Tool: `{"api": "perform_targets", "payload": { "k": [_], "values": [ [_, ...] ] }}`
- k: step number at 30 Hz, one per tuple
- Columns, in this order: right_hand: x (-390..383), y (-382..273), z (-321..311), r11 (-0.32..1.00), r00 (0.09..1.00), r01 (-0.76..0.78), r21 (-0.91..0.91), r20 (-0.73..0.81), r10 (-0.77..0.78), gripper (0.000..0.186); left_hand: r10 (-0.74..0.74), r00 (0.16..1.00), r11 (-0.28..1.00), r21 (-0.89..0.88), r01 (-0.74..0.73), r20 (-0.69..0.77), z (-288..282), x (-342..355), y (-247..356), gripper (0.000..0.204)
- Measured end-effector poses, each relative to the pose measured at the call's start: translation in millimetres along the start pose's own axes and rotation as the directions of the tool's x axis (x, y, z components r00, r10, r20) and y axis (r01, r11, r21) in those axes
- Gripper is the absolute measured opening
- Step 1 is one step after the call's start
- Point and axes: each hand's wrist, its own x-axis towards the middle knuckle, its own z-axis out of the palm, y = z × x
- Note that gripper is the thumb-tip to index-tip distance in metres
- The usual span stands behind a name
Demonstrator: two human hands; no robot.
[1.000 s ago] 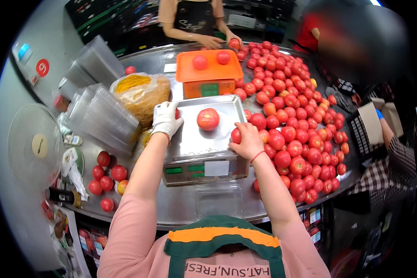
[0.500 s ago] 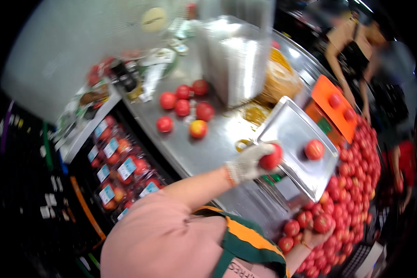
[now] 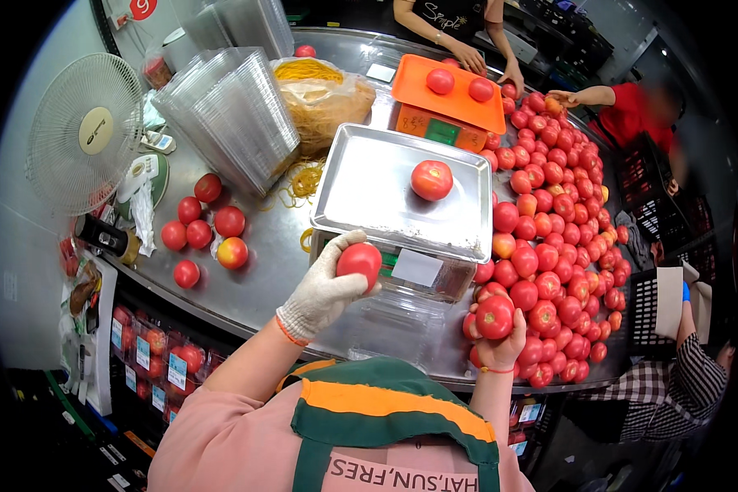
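Both hands have left the steel tray since a second ago: the gloved left hand now grasps one tomato just before the scale, and the bare right hand cups another tomato beside the tomato pile. Each looks light, smooth and easily bruised, best held gently around its widest part. Most right-hand fingers are hidden behind fruit, and the left hand and its tomato partly block the green display.

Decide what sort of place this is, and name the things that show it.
Probably a produce packing station: a large pile of tomatoes, a digital scale and stacked clear plastic containers share one metal table.
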Motion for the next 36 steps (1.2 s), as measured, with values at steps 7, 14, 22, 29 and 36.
{"api": "perform_targets", "payload": {
  "k": [7, 14, 22, 29, 36],
  "values": [
    [-24.7, 0.4, 12.1, 1.000, 0.996, -0.002, -0.018, -0.091, 0.000, 0.051, 0.333, 0.884, 0.942, 0.074, -0.327, -0.328, -78.4, -9.3, 27.8, 0.048],
    [-22.6, 9.4, -8.8, 0.996, 0.990, -0.057, 0.075, -0.124, 0.066, 0.046, 0.786, 0.179, 0.617, 0.731, -0.291, -0.592, -207.2, -30.1, 117.4, 0.027],
    [-19.4, 37.7, 12.9, 0.986, 0.988, -0.111, -0.127, 0.093, 0.124, 0.040, 0.951, 0.191, 0.064, 0.759, 0.649, -0.243, -438.5, -65.8, 176.1, 0.055],
    [-32.7, 52.0, 16.2, 0.968, 0.975, -0.208, -0.140, 0.051, 0.217, 0.038, 0.871, 0.487, -0.032, 0.981, 0.189, -0.065, -286.2, -22.6, 161.5, 0.053],
    [-28.1, 62.8, 63.5, 0.729, 0.945, 0.265, -0.631, 0.320, -0.067, 0.046, -0.010, 0.946, 0.646, 0.724, -0.241, 0.324, 26.5, -2.9, -18.8, 0.070]
  ]
}}
